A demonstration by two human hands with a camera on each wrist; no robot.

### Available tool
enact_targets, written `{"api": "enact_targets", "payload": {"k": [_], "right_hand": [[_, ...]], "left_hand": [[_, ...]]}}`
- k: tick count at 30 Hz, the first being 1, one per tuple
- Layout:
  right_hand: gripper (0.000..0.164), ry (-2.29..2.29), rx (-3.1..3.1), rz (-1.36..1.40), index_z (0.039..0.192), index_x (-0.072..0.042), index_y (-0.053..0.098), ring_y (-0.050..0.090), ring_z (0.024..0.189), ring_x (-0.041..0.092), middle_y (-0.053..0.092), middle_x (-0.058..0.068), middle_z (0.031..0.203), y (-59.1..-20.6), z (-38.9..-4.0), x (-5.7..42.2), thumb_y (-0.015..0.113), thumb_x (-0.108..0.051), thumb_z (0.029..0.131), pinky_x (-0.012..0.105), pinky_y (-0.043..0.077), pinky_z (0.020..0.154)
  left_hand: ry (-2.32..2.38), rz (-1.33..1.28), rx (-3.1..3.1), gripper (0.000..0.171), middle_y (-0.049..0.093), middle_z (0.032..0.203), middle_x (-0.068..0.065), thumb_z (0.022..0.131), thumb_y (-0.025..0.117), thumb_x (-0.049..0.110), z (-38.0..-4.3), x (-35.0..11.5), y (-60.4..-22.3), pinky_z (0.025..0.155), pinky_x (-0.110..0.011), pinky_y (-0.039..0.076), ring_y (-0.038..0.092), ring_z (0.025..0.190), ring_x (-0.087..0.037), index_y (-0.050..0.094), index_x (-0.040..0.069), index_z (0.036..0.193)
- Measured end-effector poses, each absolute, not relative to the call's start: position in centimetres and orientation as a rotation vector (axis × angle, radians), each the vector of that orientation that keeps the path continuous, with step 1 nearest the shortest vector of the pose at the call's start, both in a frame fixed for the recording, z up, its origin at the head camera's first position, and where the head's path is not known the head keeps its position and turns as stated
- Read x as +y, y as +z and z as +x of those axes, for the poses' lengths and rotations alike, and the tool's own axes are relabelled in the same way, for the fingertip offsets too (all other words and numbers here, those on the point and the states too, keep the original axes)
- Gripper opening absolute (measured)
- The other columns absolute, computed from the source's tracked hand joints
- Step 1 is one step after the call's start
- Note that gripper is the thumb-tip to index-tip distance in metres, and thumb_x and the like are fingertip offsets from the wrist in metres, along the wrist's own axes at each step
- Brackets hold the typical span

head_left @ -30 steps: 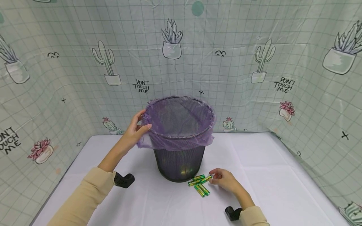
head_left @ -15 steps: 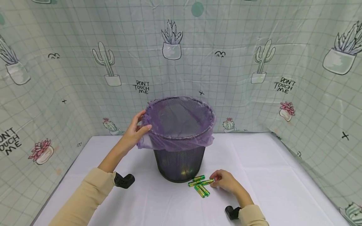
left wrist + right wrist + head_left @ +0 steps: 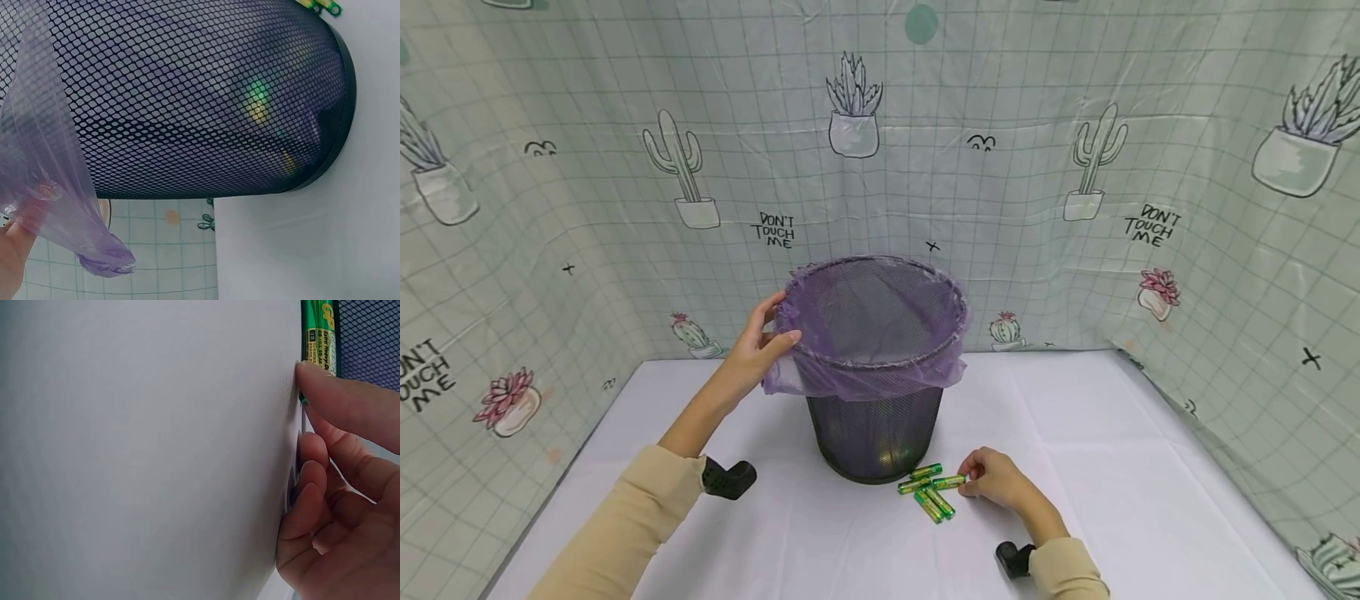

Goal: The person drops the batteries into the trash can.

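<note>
The right hand [image 3: 996, 478] pinches one end of a green-and-gold cylindrical battery [image 3: 948, 482] between thumb and fingers; the battery appears to lie low, at or very near the white cloth-covered surface [image 3: 1060, 408]. A second earlier the fingers stood parted about this end and the battery lay aslant; it now lies nearly level across the head view, which suggests that reaching has given way to grasping, with lifting not yet done. Four loose green-and-gold batteries [image 3: 913, 486] lie clustered just beside it, near the foot of a black wire-mesh bin [image 3: 868, 437]. The left hand [image 3: 752, 346] grips the bin's rim through a translucent purple plastic liner [image 3: 880, 383]. Green and yellow patches [image 3: 257, 103] show through the mesh, possibly batteries, though too blurred to identify.
</note>
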State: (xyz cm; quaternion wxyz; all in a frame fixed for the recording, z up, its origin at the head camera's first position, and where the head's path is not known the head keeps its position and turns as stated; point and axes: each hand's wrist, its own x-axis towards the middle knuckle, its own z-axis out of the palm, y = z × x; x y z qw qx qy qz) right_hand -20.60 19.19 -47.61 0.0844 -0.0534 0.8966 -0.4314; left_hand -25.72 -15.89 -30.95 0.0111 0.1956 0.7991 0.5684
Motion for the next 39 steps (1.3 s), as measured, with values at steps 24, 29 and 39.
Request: {"api": "enact_targets", "payload": {"k": [24, 29, 39], "right_hand": [[0.017, -1.206, 2.679, -0.329, 0.083, -0.005, 0.066, 0.043, 0.071, 0.014, 0.051, -0.001, 0.073, -47.4, -20.9, 19.3, 0.075, -0.016, 0.074, 0.024, 0.034, 0.061], [0.015, -1.234, 2.681, -0.388, 0.084, -0.005, 0.066, 0.044, 0.068, 0.01, 0.052, -0.002, 0.072, -46.9, -20.8, 19.2, 0.072, -0.016, 0.077, 0.022, 0.035, 0.06], [0.02, -1.335, 2.72, -0.45, 0.088, -0.005, 0.066, 0.047, 0.07, 0.009, 0.055, 0.0, 0.075, -43.1, -19.9, 19.0, 0.07, -0.023, 0.08, 0.023, 0.039, 0.061]], "left_hand": [[1.783, 0.602, 2.494, 0.07, 0.01, 0.151, -0.018, 0.094, 0.046, 0.024, -25.9, -15.9, -31.1, 0.104, -0.053, 0.029, 0.035, 0.126, -0.039, 0.005, 0.018, 0.15], [1.788, 0.606, 2.487, 0.07, 0.009, 0.152, -0.018, 0.094, 0.046, 0.024, -25.8, -15.9, -31.0, 0.104, -0.054, 0.029, 0.035, 0.127, -0.039, 0.005, 0.017, 0.15], [1.772, 0.602, 2.497, 0.07, 0.009, 0.151, -0.018, 0.094, 0.046, 0.025, -25.8, -15.9, -31.1, 0.105, -0.055, 0.028, 0.034, 0.127, -0.039, 0.004, 0.018, 0.15]]}}
